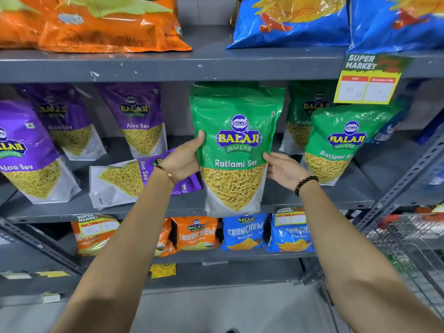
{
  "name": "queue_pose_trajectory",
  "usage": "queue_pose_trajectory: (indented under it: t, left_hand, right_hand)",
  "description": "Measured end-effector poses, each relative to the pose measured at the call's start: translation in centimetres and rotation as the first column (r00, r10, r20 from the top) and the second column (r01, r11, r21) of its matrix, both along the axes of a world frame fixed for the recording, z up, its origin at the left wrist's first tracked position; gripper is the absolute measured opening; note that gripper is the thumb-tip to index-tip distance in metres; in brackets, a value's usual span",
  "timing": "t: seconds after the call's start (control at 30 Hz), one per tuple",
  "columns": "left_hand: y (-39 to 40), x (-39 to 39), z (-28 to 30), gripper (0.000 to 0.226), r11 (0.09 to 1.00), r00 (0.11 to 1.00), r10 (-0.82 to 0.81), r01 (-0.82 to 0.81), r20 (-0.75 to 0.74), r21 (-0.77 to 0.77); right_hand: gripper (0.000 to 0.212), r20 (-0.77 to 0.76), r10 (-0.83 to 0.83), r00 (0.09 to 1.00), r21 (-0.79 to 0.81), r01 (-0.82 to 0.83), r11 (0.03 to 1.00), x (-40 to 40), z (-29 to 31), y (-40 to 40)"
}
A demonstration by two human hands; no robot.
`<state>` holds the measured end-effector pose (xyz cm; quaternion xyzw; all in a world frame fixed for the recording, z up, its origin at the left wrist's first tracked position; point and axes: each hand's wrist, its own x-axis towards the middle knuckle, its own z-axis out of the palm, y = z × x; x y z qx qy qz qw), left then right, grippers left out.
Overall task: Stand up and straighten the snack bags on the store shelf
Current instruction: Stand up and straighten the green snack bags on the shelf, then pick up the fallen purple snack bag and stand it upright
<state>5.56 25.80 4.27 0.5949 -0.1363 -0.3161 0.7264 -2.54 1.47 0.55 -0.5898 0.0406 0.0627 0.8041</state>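
A green Ratlami Sev bag (236, 145) stands upright at the front of the grey middle shelf (312, 200), its bottom reaching just past the front lip. My left hand (185, 157) grips its left edge and my right hand (283, 168) holds its right edge. Two more green bags stand to the right, one in front (336, 143) and one behind (305, 116). To the left, a purple Aloo Sev bag (127, 179) lies on its side behind my left wrist. Three purple bags lean upright further left, the nearest one (28, 152) tilted.
The shelf above carries orange bags (96, 22) and blue bags (300, 20). A yellow price tag (367, 80) hangs from its right edge. The shelf below holds orange and blue Crunchem bags (243, 233). A wire basket (413, 239) stands at the lower right beside the slotted upright.
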Motion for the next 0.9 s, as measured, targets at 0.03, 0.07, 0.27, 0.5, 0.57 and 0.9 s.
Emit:
queue_pose_trajectory:
  t: [0.03, 0.07, 0.27, 0.5, 0.57, 0.9]
  left_hand:
    - [-0.7, 0.3, -0.1, 0.044, 1.000, 1.000, 0.018, -0.018, 0.022, -0.011]
    - [-1.5, 0.6, -0.2, 0.044, 0.999, 0.998, 0.039, -0.038, 0.042, -0.017]
    - [-4.5, 3.3, -1.9, 0.042, 0.988, 0.985, 0.156, -0.156, 0.076, -0.006]
    - [-4.8, 4.6, -3.5, 0.039, 0.991, 0.985, 0.131, -0.130, 0.111, -0.015]
    - [-3.6, 5.1, -4.0, 0.039, 0.989, 0.981, 0.126, -0.136, 0.147, 0.059]
    - [12.4, 10.0, -6.9, 0.037, 0.623, 0.786, 0.035, -0.500, 0.618, 0.601]
  right_hand:
    - [0.055, -0.003, -0.044, 0.999, -0.009, 0.044, 0.999, 0.3, -0.1, -0.1]
    - [0.050, -0.006, -0.107, 0.994, -0.014, 0.107, 0.994, 0.7, -0.1, -0.1]
    - [0.036, -0.022, -0.356, 0.934, -0.067, 0.354, 0.933, 2.5, 0.0, 0.3]
    - [0.042, -0.082, -0.460, 0.884, -0.066, 0.456, 0.888, 3.5, -1.7, -0.3]
    - [0.045, -0.115, -0.512, 0.851, -0.079, 0.506, 0.859, 3.5, -2.1, 0.2]
    - [0.024, -0.250, -0.896, 0.367, -0.303, 0.849, 0.433, 3.1, -6.4, 11.5]
